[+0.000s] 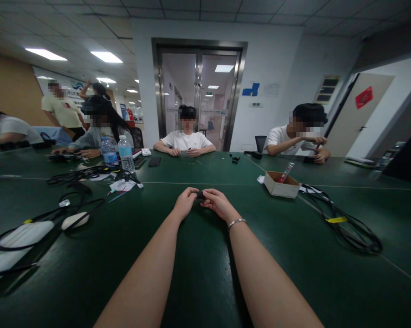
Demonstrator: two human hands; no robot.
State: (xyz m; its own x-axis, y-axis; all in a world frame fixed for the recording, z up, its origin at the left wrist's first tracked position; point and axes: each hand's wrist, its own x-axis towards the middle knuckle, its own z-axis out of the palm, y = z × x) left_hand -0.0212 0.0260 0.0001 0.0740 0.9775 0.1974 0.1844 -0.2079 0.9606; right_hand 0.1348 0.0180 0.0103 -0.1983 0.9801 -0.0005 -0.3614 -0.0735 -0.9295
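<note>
Between my two hands is a small black piece (200,195), too small to name more exactly. The fingertips of my left hand (185,202) pinch its left end. My right hand (219,203), below a silver bracelet on the wrist, grips the other end with thumb and fingers. Both hands are over the green table (201,255), near its middle, arms stretched forward. My fingers cover part of the piece.
A cardboard box (281,187) with a red-and-clear tube stands at right, beside a coiled black cable (355,232). Water bottles (126,154), papers (122,186), cables and a white mouse (75,220) lie at left. A phone (154,161) lies further back. Several people sit around the table.
</note>
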